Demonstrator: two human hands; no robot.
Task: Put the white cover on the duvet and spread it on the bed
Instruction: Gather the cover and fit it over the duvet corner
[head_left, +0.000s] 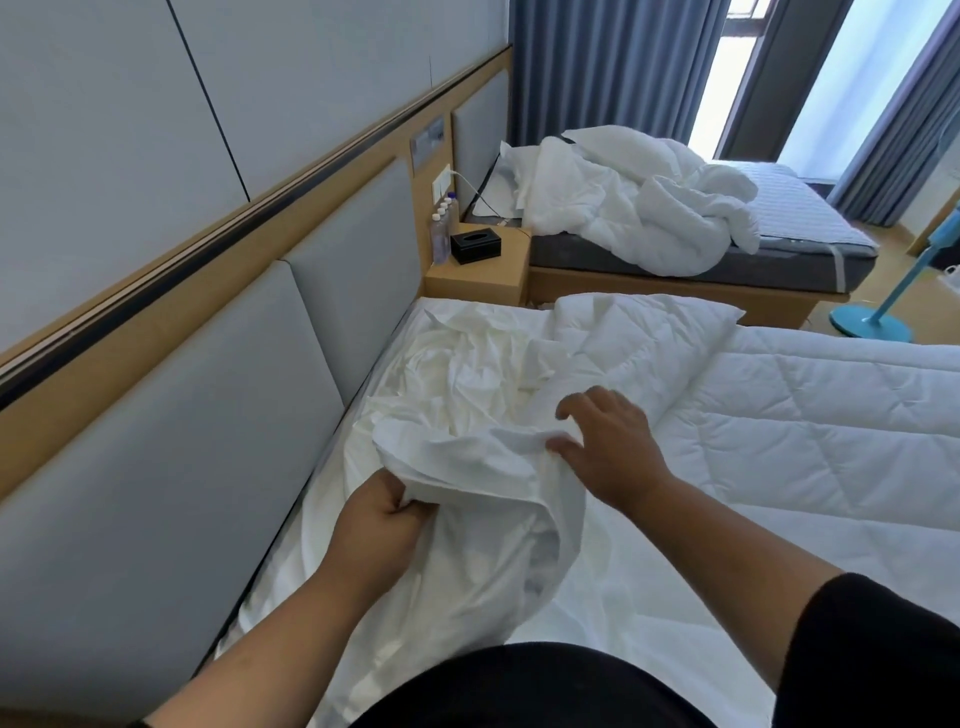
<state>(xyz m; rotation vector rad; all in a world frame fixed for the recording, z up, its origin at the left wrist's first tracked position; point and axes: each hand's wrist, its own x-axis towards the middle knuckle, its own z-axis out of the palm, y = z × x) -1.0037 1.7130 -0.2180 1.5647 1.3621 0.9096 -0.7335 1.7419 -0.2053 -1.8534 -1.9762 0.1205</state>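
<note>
The white cover (467, 405) lies crumpled at the head end of the near bed (649, 613). My left hand (379, 525) grips a bunched fold of it, lifted a little off the bed. My right hand (608, 441) hovers over the raised fold with fingers spread, its thumb touching the cloth. The quilted white duvet (805, 415) stretches over the right part of the bed, its near corner folded up beside my right hand. The cover's opening is not visible.
A grey padded headboard (234, 389) runs along the left. A wooden nightstand (483, 275) holds a black tissue box (475, 244) and water bottles (441, 234). Beyond stands a second bed (727, 260) with rumpled bedding (639, 208). A blue fan base (872, 322) stands on the floor.
</note>
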